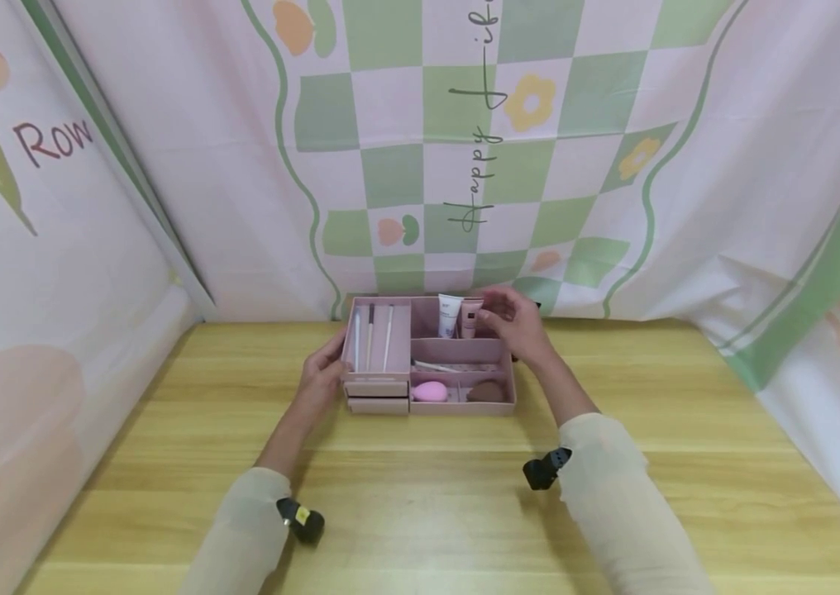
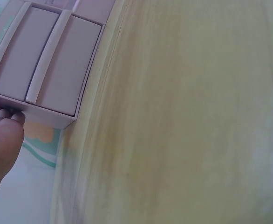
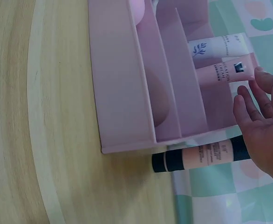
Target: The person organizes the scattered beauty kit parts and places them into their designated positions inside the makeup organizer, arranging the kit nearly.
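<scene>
A pink desktop organizer (image 1: pixel 462 408) stands at the table's back edge. My left hand (image 1: pixel 325 369) holds its left side, fingers bent against the wall beside two drawers (image 2: pixel 64 65). At the back right compartment, my right hand (image 1: pixel 515 324) is by a pink cream tube (image 3: pixel 225 71); the thumb touches the tube's top end, the other fingers loosely bent below it. A white tube (image 3: pixel 220 46) stands beside the pink one. Outside the organizer's right wall is a peach bottle with black ends (image 3: pixel 207 155), mostly hidden in the head view.
Slim brush-like sticks (image 1: pixel 370 339) lie in the organizer's top left tray. A pink makeup sponge (image 1: pixel 431 392) and a brown rounded item (image 1: pixel 487 392) occupy the front compartments, with thin sticks (image 1: pixel 435 366) behind them. A patterned curtain (image 1: pixel 465 165) hangs close behind.
</scene>
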The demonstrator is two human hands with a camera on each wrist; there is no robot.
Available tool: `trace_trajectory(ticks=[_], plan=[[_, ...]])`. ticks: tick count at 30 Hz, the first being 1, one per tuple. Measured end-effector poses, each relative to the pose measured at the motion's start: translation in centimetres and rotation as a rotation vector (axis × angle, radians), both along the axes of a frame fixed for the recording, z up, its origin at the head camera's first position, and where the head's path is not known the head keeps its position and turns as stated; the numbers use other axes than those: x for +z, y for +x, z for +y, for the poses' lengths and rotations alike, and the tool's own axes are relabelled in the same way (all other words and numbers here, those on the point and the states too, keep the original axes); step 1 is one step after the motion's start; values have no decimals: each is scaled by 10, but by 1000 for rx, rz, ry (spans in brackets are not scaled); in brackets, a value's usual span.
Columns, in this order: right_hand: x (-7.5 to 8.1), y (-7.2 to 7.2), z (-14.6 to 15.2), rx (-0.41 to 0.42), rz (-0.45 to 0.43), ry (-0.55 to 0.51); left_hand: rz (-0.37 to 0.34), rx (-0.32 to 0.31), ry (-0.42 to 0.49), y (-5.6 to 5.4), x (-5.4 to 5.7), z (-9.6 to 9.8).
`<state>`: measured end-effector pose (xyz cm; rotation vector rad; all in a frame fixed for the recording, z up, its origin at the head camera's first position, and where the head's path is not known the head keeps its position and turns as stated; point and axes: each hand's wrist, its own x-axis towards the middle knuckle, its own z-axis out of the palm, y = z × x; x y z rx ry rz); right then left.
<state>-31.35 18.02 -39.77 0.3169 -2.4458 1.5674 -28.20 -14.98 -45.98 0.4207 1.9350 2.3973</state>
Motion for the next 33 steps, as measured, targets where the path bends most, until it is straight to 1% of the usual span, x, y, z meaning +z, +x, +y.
trace_trajectory(ticks=[5,10,14,19,23,26,29,33], plan=[[6,7,6,11,30,-16,3,-7,7,1,1,0],[10,15,12,16,34,-33,12,-17,11,2,2,-1],[14,20,17,-5,65,-69,12,-18,10,2,1,0],[18,23,26,-69,135,-181,6,-10,15,3,2,1],[21,24,34,-149,190,-284,12,-8,9,2,1,1],[20,24,41,-204,216,-331,17,-6,9,1,0,1],[17,22,47,-233,211,-379,17,-3,4,1,0,1],[9,19,52,-255,175,-422,10,-2,-2,1,0,1]])
